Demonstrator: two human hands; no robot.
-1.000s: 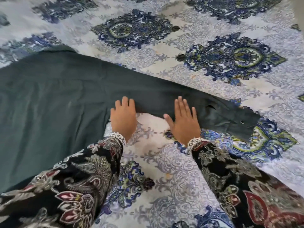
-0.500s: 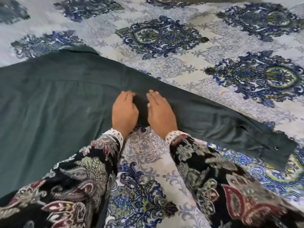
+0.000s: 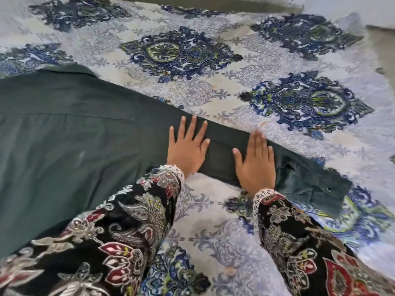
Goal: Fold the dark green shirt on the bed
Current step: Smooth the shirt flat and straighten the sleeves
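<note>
A: Because the bed (image 3: 277,67) takes almost the whole view, I begin with it: a soft cover, pale, printed with big blue and green medallions. Where is the shirt?

B: The dark green shirt (image 3: 70,146) lies flat on the cover, on the left side, with the body spread wide. One long sleeve (image 3: 224,150) runs to the right and a little toward the person, and it ends in a cuff (image 3: 320,189) with a small button.

A: And the hands?

B: Both palms are down on this sleeve. The left hand (image 3: 187,149) is close to the shoulder end, fingers spread apart and straight. The right hand (image 3: 256,161) is nearer the cuff, fingers together, thumb out. Neither hand clamps anything; they only press flat.

A: So the step is smoothing?

B: I think so, the sleeve is being flattened before it is folded over the body. To do it well, I would slide the palms outward toward the cuff with light pressure, so the cloth does not bunch over the soft cover.

A: What is the cloth like?

B: Matte, woven, thin enough to wrinkle. Near the cuff there are small creases and an open slit; these need the most care.
</note>
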